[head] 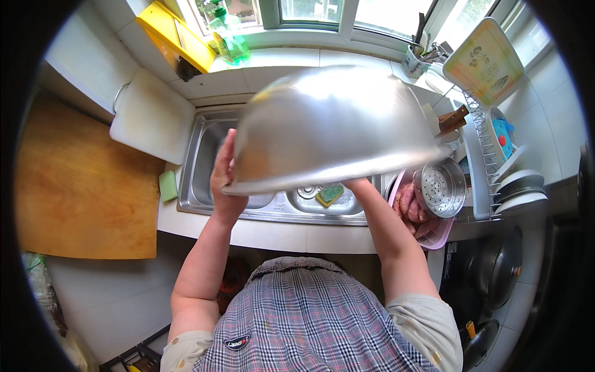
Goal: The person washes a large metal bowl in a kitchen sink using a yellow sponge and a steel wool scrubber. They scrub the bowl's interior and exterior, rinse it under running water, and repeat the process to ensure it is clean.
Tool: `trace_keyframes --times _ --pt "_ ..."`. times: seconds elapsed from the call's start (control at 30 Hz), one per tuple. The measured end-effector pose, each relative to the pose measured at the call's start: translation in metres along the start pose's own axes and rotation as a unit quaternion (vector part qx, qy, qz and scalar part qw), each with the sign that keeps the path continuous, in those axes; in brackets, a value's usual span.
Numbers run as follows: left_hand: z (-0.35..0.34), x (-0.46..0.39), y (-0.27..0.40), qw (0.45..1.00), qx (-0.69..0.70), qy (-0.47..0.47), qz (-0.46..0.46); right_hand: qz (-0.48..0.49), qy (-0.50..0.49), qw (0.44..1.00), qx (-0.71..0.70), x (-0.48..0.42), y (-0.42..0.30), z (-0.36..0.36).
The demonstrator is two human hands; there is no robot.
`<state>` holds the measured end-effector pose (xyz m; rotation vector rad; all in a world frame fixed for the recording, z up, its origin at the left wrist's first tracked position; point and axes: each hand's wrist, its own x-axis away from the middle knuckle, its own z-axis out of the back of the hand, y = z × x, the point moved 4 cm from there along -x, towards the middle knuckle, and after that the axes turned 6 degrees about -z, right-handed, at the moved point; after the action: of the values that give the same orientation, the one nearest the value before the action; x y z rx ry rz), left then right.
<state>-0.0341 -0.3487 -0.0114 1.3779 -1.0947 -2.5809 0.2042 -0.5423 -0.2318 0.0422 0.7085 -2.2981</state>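
Note:
A large stainless steel basin point(330, 125) is tipped on its side above the sink, its outer face towards the window. My left hand point(225, 176) grips it at the left end near the rim. My right hand point(357, 182) reaches under the lower rim, and its fingers are hidden behind the metal. Below hangs nothing else; the double-bowl steel sink point(203, 135) lies underneath, largely covered from view. In its right bowl a yellow and green scouring sponge point(330, 194) rests beside the drain.
Right of the sink, a pink basket point(437, 235) holds sweet potatoes point(410, 202), with a steel steamer insert point(439, 186) on top. A dish rack point(483, 162) stands beyond. Leftward are a white cutting board point(153, 116), a green sponge point(168, 186) and a wooden board point(88, 181). A soap bottle point(229, 39) stands by the window.

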Motion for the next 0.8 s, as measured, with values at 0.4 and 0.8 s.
trace_keyframes --times 0.4,0.8 --pt "0.134 0.099 -0.077 0.859 0.151 0.372 0.317 -0.111 -0.061 0.984 -0.127 0.023 -0.017 -0.033" --pt "0.149 0.196 -0.182 0.798 0.099 0.326 0.498 -0.072 -0.028 0.981 -0.179 -0.065 -0.044 -0.079"
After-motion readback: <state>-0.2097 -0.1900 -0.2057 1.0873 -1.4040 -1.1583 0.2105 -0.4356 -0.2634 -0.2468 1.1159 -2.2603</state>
